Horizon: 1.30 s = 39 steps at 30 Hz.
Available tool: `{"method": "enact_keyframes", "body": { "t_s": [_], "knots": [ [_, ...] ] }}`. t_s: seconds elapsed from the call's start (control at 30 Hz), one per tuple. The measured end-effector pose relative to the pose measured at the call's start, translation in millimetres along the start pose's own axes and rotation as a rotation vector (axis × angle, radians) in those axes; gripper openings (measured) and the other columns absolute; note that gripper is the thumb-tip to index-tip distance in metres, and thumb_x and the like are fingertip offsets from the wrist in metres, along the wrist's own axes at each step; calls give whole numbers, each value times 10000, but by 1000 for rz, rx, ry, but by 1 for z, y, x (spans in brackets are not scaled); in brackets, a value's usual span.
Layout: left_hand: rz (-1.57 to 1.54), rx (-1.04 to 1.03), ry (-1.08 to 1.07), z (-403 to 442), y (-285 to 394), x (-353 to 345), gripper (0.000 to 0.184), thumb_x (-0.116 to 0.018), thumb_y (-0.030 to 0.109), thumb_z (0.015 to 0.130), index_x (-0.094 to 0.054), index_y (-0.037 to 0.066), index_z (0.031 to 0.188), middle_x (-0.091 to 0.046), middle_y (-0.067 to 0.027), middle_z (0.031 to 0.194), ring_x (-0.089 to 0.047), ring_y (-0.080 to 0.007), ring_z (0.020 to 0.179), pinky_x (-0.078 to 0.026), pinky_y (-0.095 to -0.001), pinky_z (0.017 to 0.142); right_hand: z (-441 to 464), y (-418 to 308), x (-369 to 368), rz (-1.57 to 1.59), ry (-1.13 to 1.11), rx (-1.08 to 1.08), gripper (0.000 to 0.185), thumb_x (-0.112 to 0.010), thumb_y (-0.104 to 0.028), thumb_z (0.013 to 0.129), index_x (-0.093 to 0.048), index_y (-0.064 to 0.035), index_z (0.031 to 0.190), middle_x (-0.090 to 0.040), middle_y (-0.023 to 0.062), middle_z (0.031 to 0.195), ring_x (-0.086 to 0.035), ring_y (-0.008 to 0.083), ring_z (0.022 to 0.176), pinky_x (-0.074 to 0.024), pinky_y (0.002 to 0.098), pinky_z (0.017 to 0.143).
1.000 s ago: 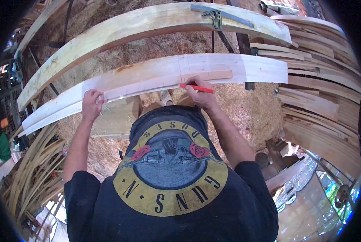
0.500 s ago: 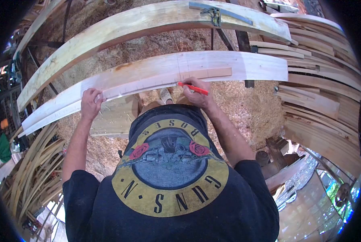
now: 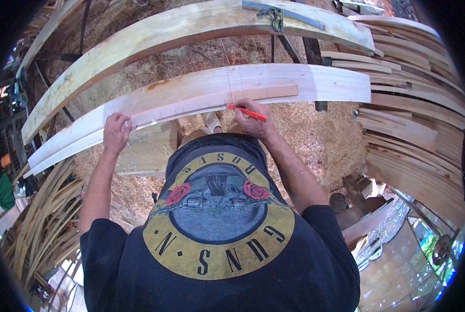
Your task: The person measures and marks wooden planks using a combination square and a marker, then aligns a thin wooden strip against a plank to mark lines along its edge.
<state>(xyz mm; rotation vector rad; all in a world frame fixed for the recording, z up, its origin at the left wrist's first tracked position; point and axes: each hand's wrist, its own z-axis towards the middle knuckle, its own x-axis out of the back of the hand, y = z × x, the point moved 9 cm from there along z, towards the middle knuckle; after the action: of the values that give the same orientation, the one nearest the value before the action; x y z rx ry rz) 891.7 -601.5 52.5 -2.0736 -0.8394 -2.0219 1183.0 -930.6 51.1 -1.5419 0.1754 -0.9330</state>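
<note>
My right hand (image 3: 251,119) is closed round a red carpenter's pencil (image 3: 254,114), its tip at the near edge of a pale wooden beam (image 3: 336,83). Along that beam lies a thin wooden strip (image 3: 274,93) with several short marks across it. My left hand (image 3: 117,133) grips the near edge farther left, thumb and fingers pinched at the strip's left part. Its fingertips partly cover the wood there.
Beyond lies a second curved beam (image 3: 165,34) with a combination square (image 3: 276,20) on it. Stacked boards (image 3: 414,125) stand at the right, bent wooden strips (image 3: 40,223) at the lower left. Wood shavings (image 3: 315,140) cover the ground, and a plank (image 3: 146,151) lies below the beam.
Very little differs. Both hands keep their places on the beam, and the pencil tip stays by its near edge.
</note>
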Motion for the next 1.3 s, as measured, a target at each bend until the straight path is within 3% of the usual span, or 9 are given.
{"method": "enact_keyframes", "body": {
  "t_s": [1.07, 1.17, 1.3],
  "knots": [
    [-13, 18, -7, 0, -1, 0, 370, -829, 172, 746, -692, 78, 1077, -625, -126, 1114, -585, -347, 1078, -481, -435, 941, -1, 2, -3, 5, -10, 0, 147, -693, -94, 855, -733, -57, 992, -738, 106, 810, -723, 187, 709, -570, 314, 643],
    [-15, 14, -5, 0, -2, 0, 369, -829, 167, 746, -691, 77, 1076, -623, -127, 1119, -583, -348, 1079, -480, -436, 943, -1, 0, -3, 6, -35, -39, 117, -707, -103, 855, -729, -44, 953, -742, 136, 846, -746, 248, 765, -592, 351, 697],
    [-12, 2, 0, 0, -2, -1, 368, -830, 170, 747, -691, 80, 1075, -622, -128, 1119, -581, -345, 1081, -481, -435, 942, -2, 3, -3, 26, -5, -36, 139, -693, -102, 858, -733, -55, 982, -740, 117, 826, -735, 208, 741, -576, 324, 665]
  ]
}}
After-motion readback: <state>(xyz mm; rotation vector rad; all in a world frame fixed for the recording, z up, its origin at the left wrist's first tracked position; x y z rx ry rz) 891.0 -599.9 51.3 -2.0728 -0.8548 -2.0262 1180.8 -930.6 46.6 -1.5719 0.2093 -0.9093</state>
